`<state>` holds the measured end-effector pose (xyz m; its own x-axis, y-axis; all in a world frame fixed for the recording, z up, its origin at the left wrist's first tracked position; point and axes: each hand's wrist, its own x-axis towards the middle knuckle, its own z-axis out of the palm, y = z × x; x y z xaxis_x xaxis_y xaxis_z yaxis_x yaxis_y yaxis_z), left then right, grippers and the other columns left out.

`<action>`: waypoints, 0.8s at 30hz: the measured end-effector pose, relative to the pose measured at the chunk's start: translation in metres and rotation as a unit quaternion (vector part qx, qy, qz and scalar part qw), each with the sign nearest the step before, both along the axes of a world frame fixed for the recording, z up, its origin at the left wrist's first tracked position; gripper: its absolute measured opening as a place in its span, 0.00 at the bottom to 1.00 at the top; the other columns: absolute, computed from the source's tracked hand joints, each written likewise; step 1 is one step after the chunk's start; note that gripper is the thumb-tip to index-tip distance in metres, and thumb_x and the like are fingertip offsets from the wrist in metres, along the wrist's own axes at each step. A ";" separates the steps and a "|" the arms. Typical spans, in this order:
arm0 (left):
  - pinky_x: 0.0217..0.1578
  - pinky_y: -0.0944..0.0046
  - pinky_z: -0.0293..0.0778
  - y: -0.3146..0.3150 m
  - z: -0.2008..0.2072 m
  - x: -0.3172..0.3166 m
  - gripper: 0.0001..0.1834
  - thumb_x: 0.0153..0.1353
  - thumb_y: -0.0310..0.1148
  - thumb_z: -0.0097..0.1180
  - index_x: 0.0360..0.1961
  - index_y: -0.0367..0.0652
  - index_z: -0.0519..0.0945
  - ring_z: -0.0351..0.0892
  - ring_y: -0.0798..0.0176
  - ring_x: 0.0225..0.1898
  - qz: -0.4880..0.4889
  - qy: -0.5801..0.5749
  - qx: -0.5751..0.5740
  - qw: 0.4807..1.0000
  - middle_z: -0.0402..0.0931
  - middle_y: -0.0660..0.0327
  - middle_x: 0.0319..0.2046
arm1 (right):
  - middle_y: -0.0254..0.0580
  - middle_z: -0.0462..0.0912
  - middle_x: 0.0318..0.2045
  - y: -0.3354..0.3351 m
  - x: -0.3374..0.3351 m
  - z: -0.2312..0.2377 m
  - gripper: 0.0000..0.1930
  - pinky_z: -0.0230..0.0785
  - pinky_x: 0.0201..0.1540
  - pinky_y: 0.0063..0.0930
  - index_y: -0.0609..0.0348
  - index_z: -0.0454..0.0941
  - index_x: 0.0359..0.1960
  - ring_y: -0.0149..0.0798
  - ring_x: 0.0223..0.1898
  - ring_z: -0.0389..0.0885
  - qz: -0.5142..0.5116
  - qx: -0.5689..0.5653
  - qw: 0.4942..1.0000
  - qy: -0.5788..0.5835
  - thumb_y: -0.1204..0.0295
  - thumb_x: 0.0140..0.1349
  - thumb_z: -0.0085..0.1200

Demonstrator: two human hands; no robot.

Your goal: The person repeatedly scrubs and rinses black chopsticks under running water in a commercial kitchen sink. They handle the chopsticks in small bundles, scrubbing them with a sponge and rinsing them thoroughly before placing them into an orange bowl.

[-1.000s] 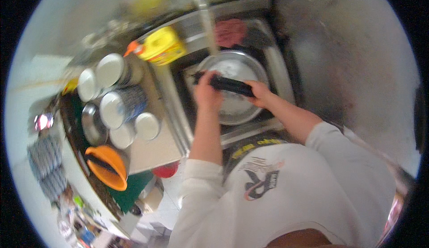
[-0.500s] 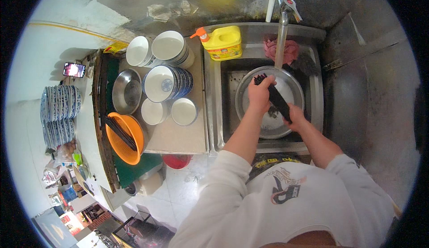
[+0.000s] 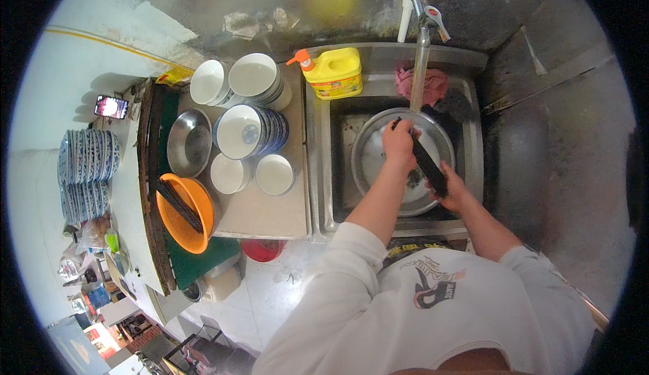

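Note:
A bundle of black chopsticks [image 3: 428, 164] slants over a round metal basin [image 3: 370, 146] standing in the steel sink [image 3: 327, 172]. My left hand [image 3: 399, 144] is closed round the bundle's upper end. Lower down and to the right, my right hand [image 3: 451, 189] grips its other end. Whitish, sudsy-looking water shows in the basin. Above the basin's far rim comes the tap [image 3: 422, 50], with a clear tube on its spout.
A yellow detergent jug [image 3: 338, 74] with an orange pump and a pink cloth [image 3: 427, 85] lie along the sink's back ledge. Stacked bowls [image 3: 241, 131], a steel bowl [image 3: 189, 143] and an orange basket [image 3: 204, 199] holding dark chopsticks stand left. Farther left are stacked plates [image 3: 90, 158].
Both my hands and the chopsticks have shifted slightly down and right, the bundle now a bit steeper and narrower-looking. The whole view has moved a little.

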<state>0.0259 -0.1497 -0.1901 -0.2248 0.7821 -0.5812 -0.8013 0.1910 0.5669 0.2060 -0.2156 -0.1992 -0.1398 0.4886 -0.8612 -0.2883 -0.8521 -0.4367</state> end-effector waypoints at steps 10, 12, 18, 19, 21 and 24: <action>0.34 0.59 0.72 -0.009 0.018 0.008 0.10 0.59 0.30 0.58 0.39 0.39 0.72 0.76 0.60 0.30 -0.074 -0.001 0.030 0.997 0.74 0.59 0.25 | 0.40 0.74 0.29 -0.005 0.030 -0.029 0.15 0.61 0.17 0.30 0.56 0.71 0.44 0.37 0.21 0.71 -0.005 0.003 0.999 -0.038 0.58 0.70 0.44; 0.34 0.59 0.73 -0.007 0.021 0.003 0.10 0.60 0.31 0.59 0.39 0.39 0.72 0.77 0.60 0.30 -0.060 -0.031 0.007 0.998 0.74 0.59 0.25 | 0.41 0.74 0.29 -0.004 0.022 -0.014 0.16 0.61 0.17 0.30 0.56 0.71 0.44 0.37 0.20 0.71 -0.041 0.004 0.999 0.004 0.57 0.70 0.44; 0.32 0.59 0.74 -0.015 0.017 0.019 0.09 0.63 0.31 0.57 0.36 0.39 0.72 0.76 0.59 0.26 -0.064 0.038 0.070 0.995 0.73 0.58 0.24 | 0.40 0.76 0.29 -0.002 0.046 -0.045 0.20 0.64 0.19 0.30 0.57 0.73 0.43 0.36 0.23 0.74 0.013 0.015 0.998 -0.057 0.51 0.69 0.46; 0.31 0.59 0.74 -0.014 0.017 0.017 0.08 0.62 0.31 0.57 0.36 0.39 0.72 0.75 0.59 0.26 -0.067 0.014 0.060 0.996 0.73 0.58 0.24 | 0.39 0.76 0.29 -0.003 0.045 -0.043 0.20 0.64 0.19 0.30 0.57 0.73 0.43 0.35 0.23 0.73 0.045 0.010 0.997 -0.057 0.51 0.69 0.46; 0.31 0.58 0.75 -0.013 0.018 0.011 0.08 0.62 0.30 0.57 0.36 0.39 0.72 0.75 0.58 0.24 -0.072 -0.036 0.039 0.996 0.73 0.58 0.24 | 0.38 0.76 0.28 -0.007 0.034 -0.026 0.19 0.64 0.18 0.30 0.56 0.73 0.43 0.34 0.24 0.73 0.112 -0.001 0.992 -0.057 0.52 0.69 0.45; 0.30 0.59 0.74 -0.007 -0.006 0.009 0.09 0.60 0.30 0.59 0.37 0.39 0.72 0.75 0.58 0.25 -0.010 -0.041 0.005 0.999 0.73 0.59 0.24 | 0.38 0.76 0.28 -0.006 0.003 0.021 0.17 0.62 0.16 0.29 0.56 0.73 0.42 0.34 0.23 0.73 0.024 -0.001 0.999 -0.044 0.55 0.70 0.43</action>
<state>0.0349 -0.1568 -0.1959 -0.1608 0.7920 -0.5890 -0.8410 0.2024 0.5017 0.2094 -0.2213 -0.1785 -0.0878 0.4810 -0.8723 -0.2075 -0.8653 -0.4563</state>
